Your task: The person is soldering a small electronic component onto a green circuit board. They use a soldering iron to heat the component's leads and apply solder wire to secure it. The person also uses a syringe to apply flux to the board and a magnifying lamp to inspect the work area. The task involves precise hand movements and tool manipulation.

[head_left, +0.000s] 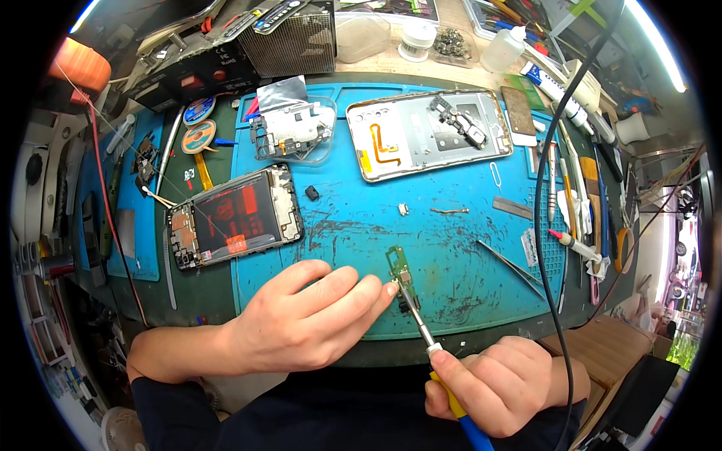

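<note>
One yellow-and-blue-handled tool, clasped in your right grip; its tip is at the green board, forward-left of that grip. Your left grip curls, fingertips at the board's left edge; pinching or merely touching, cannot tell. Opened phone lies forward-left of it.

The tool is cut off by the lower edge, its tip's contact with the green board too small to tell

1. Head view, fisheye: set above the near side of the blue mat.
2. Facing: down and forward across the mat.
3. Range: near, the mat filling mid-frame.
</note>
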Demonstrator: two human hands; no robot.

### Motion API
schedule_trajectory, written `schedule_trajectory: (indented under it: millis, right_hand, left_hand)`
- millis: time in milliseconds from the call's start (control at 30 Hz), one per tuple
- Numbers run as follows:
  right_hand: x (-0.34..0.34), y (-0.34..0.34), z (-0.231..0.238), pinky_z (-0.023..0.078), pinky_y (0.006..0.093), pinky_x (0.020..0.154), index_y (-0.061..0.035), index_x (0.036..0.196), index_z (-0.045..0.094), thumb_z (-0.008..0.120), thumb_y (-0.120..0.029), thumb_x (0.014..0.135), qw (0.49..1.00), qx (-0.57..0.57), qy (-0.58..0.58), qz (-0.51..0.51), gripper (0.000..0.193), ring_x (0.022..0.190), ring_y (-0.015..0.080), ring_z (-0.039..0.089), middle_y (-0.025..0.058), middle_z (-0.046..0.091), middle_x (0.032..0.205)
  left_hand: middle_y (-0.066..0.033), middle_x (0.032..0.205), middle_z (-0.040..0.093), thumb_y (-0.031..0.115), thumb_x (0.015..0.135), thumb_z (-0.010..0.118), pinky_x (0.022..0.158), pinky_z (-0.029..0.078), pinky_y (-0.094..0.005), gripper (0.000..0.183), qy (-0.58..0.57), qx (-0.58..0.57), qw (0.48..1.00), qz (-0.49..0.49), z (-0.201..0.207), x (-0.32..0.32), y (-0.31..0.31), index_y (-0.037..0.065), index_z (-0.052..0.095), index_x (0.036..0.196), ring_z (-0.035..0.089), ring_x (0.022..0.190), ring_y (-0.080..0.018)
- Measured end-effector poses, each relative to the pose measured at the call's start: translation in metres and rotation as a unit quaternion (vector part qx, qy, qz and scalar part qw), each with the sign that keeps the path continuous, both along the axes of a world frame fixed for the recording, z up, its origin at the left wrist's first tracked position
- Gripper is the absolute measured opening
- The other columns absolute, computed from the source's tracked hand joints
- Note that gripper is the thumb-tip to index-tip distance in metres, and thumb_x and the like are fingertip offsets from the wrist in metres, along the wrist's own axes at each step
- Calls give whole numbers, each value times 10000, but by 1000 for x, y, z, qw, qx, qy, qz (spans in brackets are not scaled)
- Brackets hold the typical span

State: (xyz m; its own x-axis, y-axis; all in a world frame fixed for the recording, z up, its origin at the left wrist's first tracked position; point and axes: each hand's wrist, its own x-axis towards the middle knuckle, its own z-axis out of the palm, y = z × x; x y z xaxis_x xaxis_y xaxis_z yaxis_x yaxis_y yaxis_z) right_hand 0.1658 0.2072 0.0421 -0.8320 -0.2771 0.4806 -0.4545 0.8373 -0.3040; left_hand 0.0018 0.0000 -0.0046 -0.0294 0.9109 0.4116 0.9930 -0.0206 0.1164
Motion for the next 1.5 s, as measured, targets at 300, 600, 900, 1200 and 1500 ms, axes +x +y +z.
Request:
schedule_trajectory:
  millis: [300, 600, 900, 1200, 1500]
  right_hand:
    - [15, 10, -4, 357, 234, 418, 23, 976, 762, 756, -129, 796, 993, -85, 52, -63, 235, 463, 96, 493, -22, 585, 624]
    - [44, 53, 17, 401, 251, 540, -29, 1094, 587, 767, -452, 930, 887, -375, 148, -226, 488, 630, 97, 528, 63, 578, 871]
    - [-55, 117, 167, 475, 221, 658, 6, 1222, 714, 688, -225, 1013, 921, -256, 223, -190, 313, 767, 89, 611, 53, 665, 970]
    - [-184, 138, 228, 542, 276, 835, -95, 1149, 789, 793, -229, 897, 966, 50, 187, -169, 286, 923, 180, 704, 80, 726, 1012]
    - [-200, 173, 250, 568, 261, 594, -26, 1076, 733, 684, -302, 1012, 934, -221, 106, -258, 287, 738, 127, 744, 60, 762, 871]
  left_hand:
    - [-45, 1040, 651, 108, 750, 708, 733, 509, -296, 384, 0, -1, 1000, -9, -1, -2, -1, 24, 788, 1117, 648, 884, -169]
    - [-51, 1076, 658, 103, 770, 650, 752, 506, -304, 448, 21, -11, 1000, -20, 5, -6, -3, 32, 755, 1200, 666, 928, -177]
    - [-24, 1094, 656, 102, 848, 678, 751, 488, -297, 375, 28, 0, 999, -29, 4, -3, -6, 63, 738, 1217, 653, 941, -158]
    - [-17, 1088, 655, 112, 850, 669, 760, 490, -302, 363, 36, 18, 999, -26, -3, -1, -11, 76, 741, 1204, 647, 945, -159]
    - [-14, 1012, 611, 128, 882, 625, 736, 449, -295, 337, 41, 36, 998, -36, -4, 0, -6, 52, 718, 1198, 597, 907, -157]
